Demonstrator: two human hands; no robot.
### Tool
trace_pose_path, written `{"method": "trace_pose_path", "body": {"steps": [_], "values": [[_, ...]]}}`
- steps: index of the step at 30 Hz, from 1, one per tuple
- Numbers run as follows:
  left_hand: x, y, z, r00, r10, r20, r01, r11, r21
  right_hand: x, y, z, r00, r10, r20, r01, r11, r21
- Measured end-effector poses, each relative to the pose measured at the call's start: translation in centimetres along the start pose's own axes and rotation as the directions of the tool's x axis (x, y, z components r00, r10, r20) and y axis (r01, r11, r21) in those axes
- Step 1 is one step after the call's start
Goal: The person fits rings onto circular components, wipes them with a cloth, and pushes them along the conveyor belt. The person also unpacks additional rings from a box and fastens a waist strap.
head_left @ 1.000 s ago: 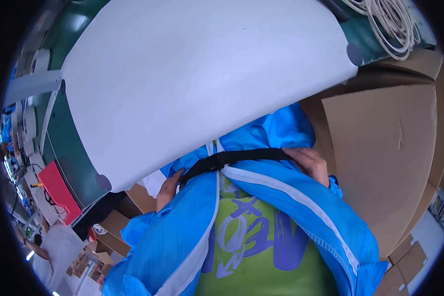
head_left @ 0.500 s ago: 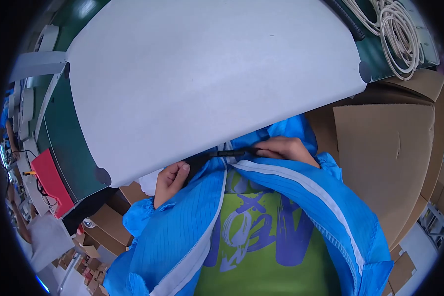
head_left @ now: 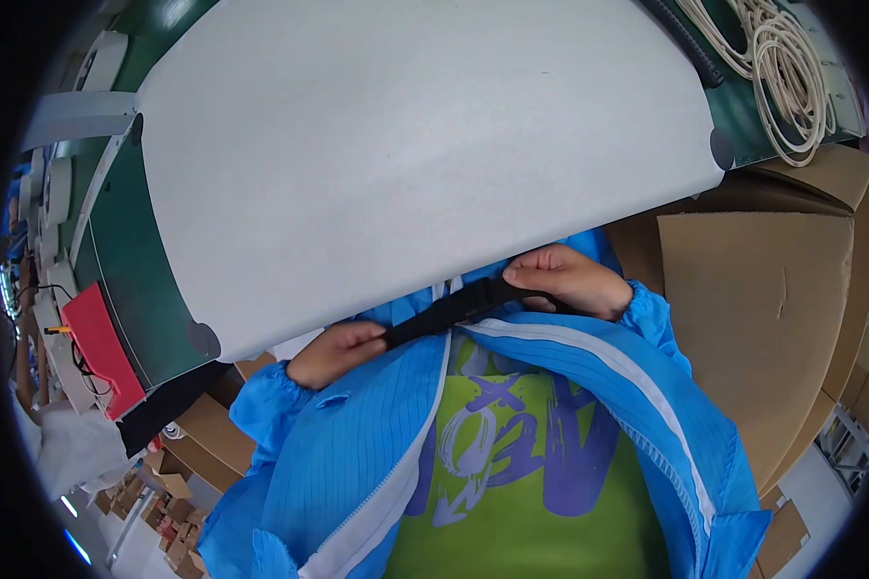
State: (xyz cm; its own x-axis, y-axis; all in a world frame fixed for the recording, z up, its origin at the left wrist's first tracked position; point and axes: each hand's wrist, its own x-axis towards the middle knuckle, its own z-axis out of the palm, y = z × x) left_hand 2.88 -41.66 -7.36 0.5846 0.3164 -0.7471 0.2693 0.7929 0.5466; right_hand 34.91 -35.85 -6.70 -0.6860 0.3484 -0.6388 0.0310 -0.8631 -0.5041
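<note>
A black strap with a buckle-like black piece [head_left: 477,297] in its middle runs across the front of my open blue jacket [head_left: 352,434], just below the table edge. My left hand [head_left: 336,355] is closed on the strap's left end, thumb on top. On the other side, my right hand [head_left: 572,280] pinches the strap near the buckle, and a loose black end hangs under the fingers. Whether the buckle is fastened I cannot tell. Under the jacket shows a green shirt [head_left: 541,540] with purple print.
A white sheet [head_left: 425,164] covers most of the green table [head_left: 130,289]. At the back right lies a coiled cream cable [head_left: 792,77] beside a black ribbed tube [head_left: 684,39]. A large cardboard box [head_left: 753,328] stands at my right. A red object [head_left: 104,352] sits on the left.
Both hands have lifted the strap slightly, so more of it shows, now slanting up to the right. My right hand has turned, its fingers now pinching from above.
</note>
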Motion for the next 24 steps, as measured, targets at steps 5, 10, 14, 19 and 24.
{"method": "trace_pose_path", "body": {"steps": [5,10,14,19,24], "values": [[-3.5,-6.4,1.0,0.869,0.429,-0.244,-0.360,0.890,0.281,-0.6,-0.2,-0.3,0.999,-0.002,-0.035,0.000,0.998,-0.064],[-5.2,-13.0,2.2,0.860,0.159,-0.485,-0.123,0.987,0.104,-0.5,0.0,0.6,0.987,-0.124,-0.106,0.086,0.947,-0.308],[-5.7,-15.6,2.4,0.850,0.004,-0.527,-0.022,0.999,-0.027,-0.4,-0.1,0.7,0.989,-0.101,-0.110,0.064,0.952,-0.301],[-5.9,-16.9,2.3,0.845,-0.069,-0.531,0.019,0.995,-0.100,-0.4,0.1,0.7,0.985,-0.117,-0.125,0.074,0.950,-0.304],[-6.1,-17.2,2.4,0.842,-0.109,-0.529,0.038,0.989,-0.143,-0.4,-0.2,1.2,0.985,-0.109,-0.132,0.065,0.952,-0.300]]}}
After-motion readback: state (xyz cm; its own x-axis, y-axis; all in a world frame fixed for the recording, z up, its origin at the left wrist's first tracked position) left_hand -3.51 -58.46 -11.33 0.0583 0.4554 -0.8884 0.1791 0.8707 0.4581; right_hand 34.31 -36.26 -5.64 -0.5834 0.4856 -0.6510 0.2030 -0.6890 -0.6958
